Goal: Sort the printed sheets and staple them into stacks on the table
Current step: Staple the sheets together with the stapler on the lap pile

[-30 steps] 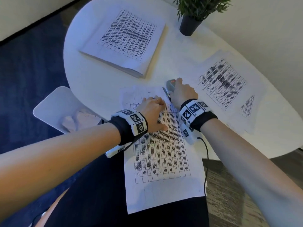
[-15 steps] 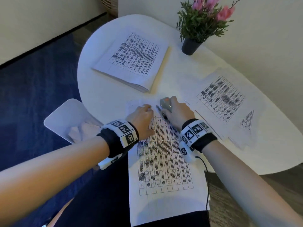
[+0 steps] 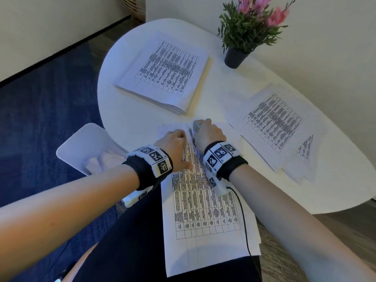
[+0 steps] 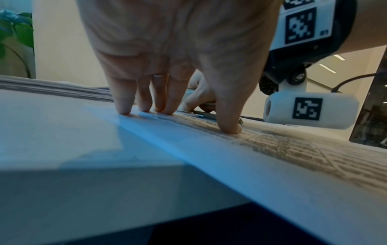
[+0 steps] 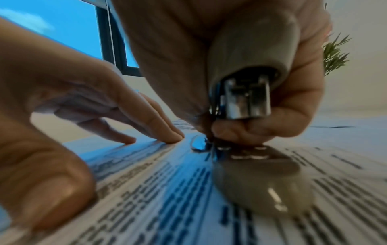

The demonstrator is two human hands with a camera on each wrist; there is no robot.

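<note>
At frame centre the left hand (image 3: 175,145) presses straight fingers (image 4: 123,106) on the printed sheets (image 3: 203,210) overhanging the counter (image 3: 132,123), while the right hand (image 3: 209,135) grips the stapler (image 5: 247,92) at their top edge, apparently mid-stapling; next likely calls for a firm squeeze.

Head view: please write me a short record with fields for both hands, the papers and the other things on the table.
left hand: fingertips press the near sheets flat
right hand: grips the stapler at the sheets' far end
thick stack: far left of the table
loose pile: right side
potted plant: far edge
</note>
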